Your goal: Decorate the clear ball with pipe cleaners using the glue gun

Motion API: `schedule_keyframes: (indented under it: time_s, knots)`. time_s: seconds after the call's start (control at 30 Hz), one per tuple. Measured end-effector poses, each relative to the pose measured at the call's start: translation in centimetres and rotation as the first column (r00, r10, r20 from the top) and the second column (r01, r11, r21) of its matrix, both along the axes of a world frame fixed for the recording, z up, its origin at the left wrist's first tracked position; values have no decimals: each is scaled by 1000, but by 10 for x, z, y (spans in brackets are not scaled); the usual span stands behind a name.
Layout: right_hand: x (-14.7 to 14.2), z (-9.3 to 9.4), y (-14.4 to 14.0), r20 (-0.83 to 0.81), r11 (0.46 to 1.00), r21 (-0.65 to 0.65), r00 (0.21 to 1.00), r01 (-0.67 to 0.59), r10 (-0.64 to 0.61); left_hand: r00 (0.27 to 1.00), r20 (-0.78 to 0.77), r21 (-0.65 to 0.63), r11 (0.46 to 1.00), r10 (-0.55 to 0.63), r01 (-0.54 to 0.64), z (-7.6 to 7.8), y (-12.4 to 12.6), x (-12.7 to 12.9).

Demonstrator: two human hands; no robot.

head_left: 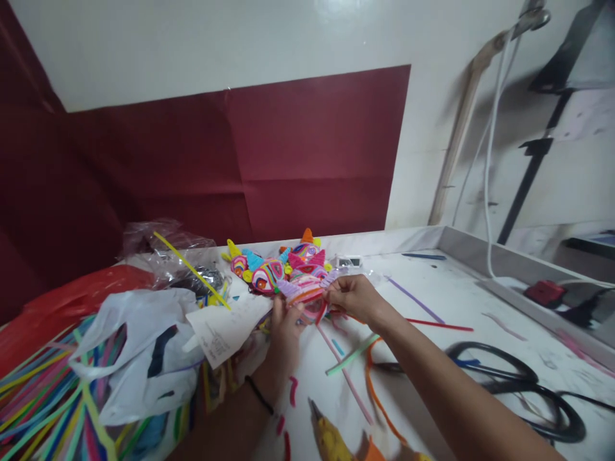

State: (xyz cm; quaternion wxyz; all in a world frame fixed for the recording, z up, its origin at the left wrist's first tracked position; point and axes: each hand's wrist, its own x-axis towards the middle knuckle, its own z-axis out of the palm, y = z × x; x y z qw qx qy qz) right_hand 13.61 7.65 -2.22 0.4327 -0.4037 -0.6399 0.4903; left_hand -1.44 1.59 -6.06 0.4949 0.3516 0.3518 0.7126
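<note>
Maroon sheeting [317, 141] covers part of the pale wall [240, 38] behind a white tabletop [432, 291], where a pink striped piece [306, 288] sits between two hands, just in front of some bright fuzzy figures [266, 275]. The left hand [286, 326] pinches its lower left edge, while the right hand [355, 298] has thumb and fingers pressed together at its right edge; blur makes the exact contact there hard to judge. Good handling probably means a steady, light left hold that won't crush the soft surface, with only the right fingertips adjusting. Leftward is cramped, a paper sheet [221, 333] and white bag [144, 358] crowding in. Rightward lies more room, up to the raised rim [504, 304], though black scissor handles [512, 387] and a green strip [353, 355] could snag.
</note>
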Motion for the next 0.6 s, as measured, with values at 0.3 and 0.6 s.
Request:
schedule_keyframes:
  time_s: [0.3, 0.6]
  knots:
    - [-1, 2, -2, 61, 997, 62, 997, 36, -39, 1000, 7, 19, 1000, -1, 1, -3, 1, -1]
    - [-4, 5, -4, 126, 992, 103, 988, 72, -85, 999, 42, 61, 998, -13, 10, -9, 5, -2]
